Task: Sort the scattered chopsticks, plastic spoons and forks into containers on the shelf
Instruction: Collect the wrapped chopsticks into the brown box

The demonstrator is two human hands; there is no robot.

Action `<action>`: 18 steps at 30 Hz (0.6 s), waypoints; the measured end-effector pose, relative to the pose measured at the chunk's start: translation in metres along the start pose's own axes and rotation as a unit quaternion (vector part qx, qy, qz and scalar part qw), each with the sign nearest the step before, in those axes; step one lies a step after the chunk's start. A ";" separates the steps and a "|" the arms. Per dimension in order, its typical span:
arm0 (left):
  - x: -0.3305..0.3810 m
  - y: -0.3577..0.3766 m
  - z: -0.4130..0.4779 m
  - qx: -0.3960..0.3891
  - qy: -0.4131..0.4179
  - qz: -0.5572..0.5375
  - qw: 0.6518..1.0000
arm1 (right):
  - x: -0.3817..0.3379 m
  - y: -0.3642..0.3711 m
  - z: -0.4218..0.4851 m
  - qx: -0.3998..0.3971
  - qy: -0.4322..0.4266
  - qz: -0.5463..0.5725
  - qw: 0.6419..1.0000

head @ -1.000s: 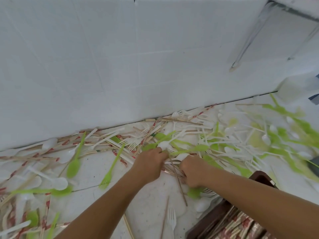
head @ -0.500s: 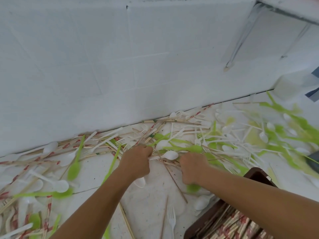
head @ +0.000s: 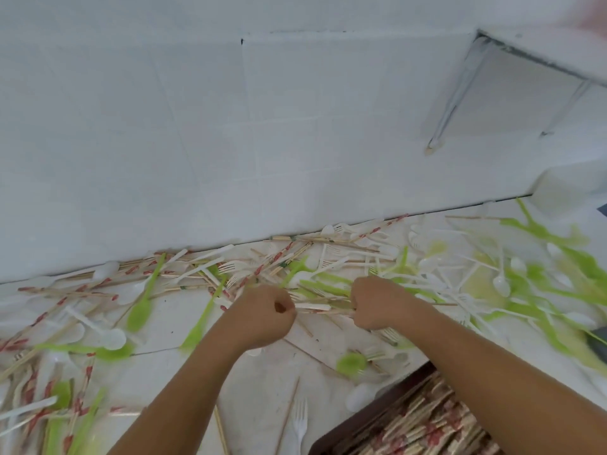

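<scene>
- While gripped at both ends, the bundle of chopsticks [head: 323,308] is held roughly level at mid-frame over the table [head: 262,389]. Whether it is lifted clear of the surface cannot be told.
- The left end is clamped by the left hand [head: 266,318], with the fingers curled tight into a fist round the sticks.
- The right end is clamped by the right hand [head: 377,305], with the fingers likewise wrapped round the sticks. Only a short run of the bundle is exposed between the two fists.
- Just behind the bundle, a tangle of green spoons [head: 315,280], white forks [head: 230,267] and red-striped sleeved sticks [head: 262,269] is spread along the foot of the wall.
- A single white fork [head: 300,421] is laid near the lower edge, between the forearms, just beside a bare stick.
- A brown container [head: 368,418] is seen at lower right, partly covered by the right forearm. It is packed with wrapped chopsticks [head: 427,425].
- A denser heap of green and white cutlery [head: 525,284] is piled at the right, blurred.
- More spoons and sleeved sticks are scattered at the left, well apart from the hands.
- The table is backed by a white tiled wall [head: 230,142]. A shelf [head: 542,50] on a bracket [head: 453,103] is fixed at upper right.
</scene>
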State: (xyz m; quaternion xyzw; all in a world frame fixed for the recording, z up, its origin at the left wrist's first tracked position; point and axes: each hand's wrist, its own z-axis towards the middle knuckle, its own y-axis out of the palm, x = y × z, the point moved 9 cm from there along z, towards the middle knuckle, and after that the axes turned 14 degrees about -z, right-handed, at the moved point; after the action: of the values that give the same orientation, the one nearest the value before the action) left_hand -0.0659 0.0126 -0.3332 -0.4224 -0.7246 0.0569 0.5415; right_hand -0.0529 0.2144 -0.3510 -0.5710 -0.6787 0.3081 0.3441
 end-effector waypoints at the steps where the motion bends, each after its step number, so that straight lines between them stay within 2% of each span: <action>1: 0.000 0.021 -0.001 -0.062 -0.049 -0.074 0.994 | 0.011 -0.006 -0.002 0.000 -0.007 0.020 1.000; 3: 0.000 0.053 -0.003 -0.143 -0.112 -0.173 0.968 | 0.030 -0.021 -0.009 0.001 -0.017 0.047 0.999; 6: 0.006 0.084 0.006 -0.136 -0.154 -0.326 0.923 | 0.054 -0.034 -0.012 -0.005 -0.015 0.112 0.994; 7: 0.008 0.092 0.011 -0.122 -0.168 -0.410 0.888 | 0.054 -0.034 -0.012 -0.010 -0.028 0.122 0.992; 10: 0.028 0.109 0.024 -0.094 -0.154 -0.642 0.745 | 0.038 -0.028 -0.012 -0.033 -0.076 0.147 0.986; 11: 0.031 0.109 0.026 -0.076 -0.139 -0.674 0.722 | 0.032 -0.025 -0.013 -0.033 -0.084 0.155 0.984; 16: 0.033 0.101 0.023 -0.017 -0.119 -0.689 0.715 | 0.025 -0.015 -0.021 -0.036 -0.103 0.225 0.968; 18: 0.029 0.093 0.020 0.003 -0.109 -0.670 0.734 | 0.027 -0.008 -0.022 -0.066 -0.098 0.280 0.953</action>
State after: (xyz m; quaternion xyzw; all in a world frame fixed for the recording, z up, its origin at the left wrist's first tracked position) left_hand -0.0326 0.0991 -0.3704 0.1836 -0.8738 -0.2731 0.3581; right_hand -0.0424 0.2404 -0.3284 -0.7267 -0.5406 0.4013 0.1367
